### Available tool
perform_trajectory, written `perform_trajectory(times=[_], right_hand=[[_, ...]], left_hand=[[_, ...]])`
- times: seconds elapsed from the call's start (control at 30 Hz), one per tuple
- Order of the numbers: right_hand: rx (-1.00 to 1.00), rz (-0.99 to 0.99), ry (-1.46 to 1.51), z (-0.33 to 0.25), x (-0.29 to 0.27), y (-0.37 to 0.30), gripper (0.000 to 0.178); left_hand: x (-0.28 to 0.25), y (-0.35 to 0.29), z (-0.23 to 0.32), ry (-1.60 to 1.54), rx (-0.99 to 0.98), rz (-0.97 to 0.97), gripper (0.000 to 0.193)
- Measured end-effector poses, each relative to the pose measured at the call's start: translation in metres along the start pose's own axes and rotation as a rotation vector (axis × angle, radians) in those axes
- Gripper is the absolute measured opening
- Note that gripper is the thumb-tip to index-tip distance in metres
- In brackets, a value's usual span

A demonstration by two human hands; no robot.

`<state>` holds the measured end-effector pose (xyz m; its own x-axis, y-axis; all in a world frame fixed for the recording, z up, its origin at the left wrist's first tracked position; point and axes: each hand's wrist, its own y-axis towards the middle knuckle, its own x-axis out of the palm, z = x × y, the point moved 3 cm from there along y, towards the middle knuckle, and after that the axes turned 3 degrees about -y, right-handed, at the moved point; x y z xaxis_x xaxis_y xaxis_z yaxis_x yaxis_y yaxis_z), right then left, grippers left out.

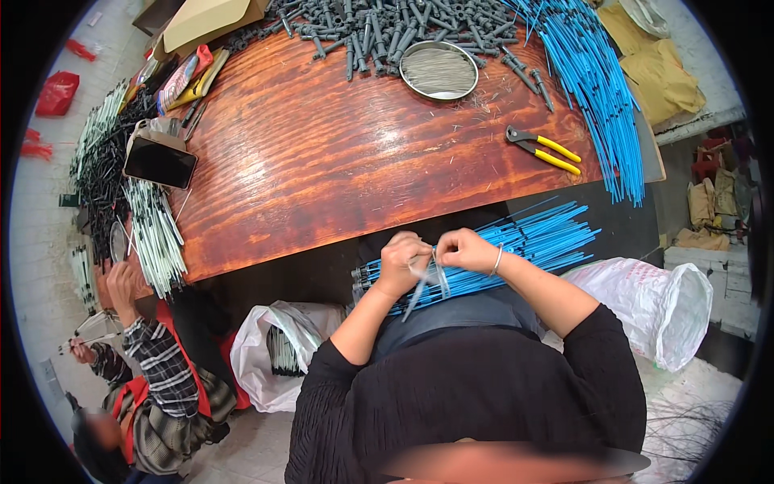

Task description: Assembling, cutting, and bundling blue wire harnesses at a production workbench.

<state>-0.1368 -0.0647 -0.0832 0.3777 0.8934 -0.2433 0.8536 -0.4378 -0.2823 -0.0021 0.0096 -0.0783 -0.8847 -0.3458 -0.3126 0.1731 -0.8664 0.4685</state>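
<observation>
My left hand (401,262) and my right hand (470,248) meet just below the near edge of the wooden table (322,153), both pinching a thin blue rod with a grey end piece (421,287) that slants down toward my lap. A bundle of blue rods (532,242) lies across my lap under the hands. A bangle circles my right wrist.
On the table lie a heap of grey plastic anchors (387,28), a round metal dish of thin wires (439,71), yellow-handled pliers (544,148), more blue rods (597,97) and a phone (160,163). White bags (653,302) stand beside me. Another person (153,371) works at lower left.
</observation>
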Motion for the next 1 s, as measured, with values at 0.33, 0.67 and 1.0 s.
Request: perform_trajectory(times=[0.33,0.67,1.0], right_hand=[[0.321,-0.203,0.015,-0.005,-0.01,-0.006,0.015],[-0.17,-0.05,0.457,-0.051,-0.003,-0.027,0.015],[-0.037,-0.033,0.679,-0.009,0.023,-0.051,0.013]], left_hand=[[-0.002,-0.01,-0.001,-0.166,-0.213,-0.002,0.008],[-0.003,-0.019,-0.008,-0.251,-0.405,-0.168,0.009],[0.0,-0.01,-0.01,-0.367,-0.517,-0.211,0.026]])
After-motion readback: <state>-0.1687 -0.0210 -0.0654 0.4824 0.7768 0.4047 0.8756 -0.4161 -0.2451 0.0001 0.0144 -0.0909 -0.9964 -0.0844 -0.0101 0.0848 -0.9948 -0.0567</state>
